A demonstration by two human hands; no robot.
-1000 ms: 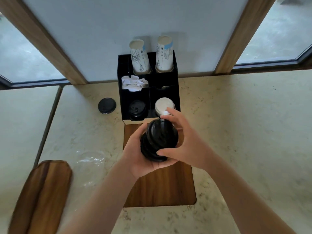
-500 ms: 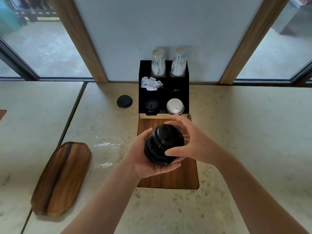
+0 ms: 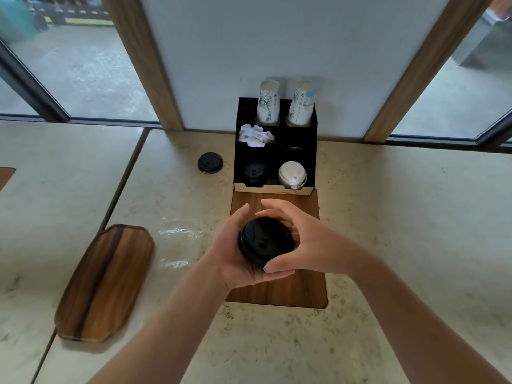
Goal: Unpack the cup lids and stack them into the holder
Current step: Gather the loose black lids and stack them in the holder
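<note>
The single head-worn camera looks forward and steeply down, close above the tabletop, facing its far edge.

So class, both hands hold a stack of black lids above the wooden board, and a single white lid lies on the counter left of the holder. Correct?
Not quite. The head view shows the loose lid left of the holder is black; the rest stands: both hands hold the black lids above the wooden board.
</note>
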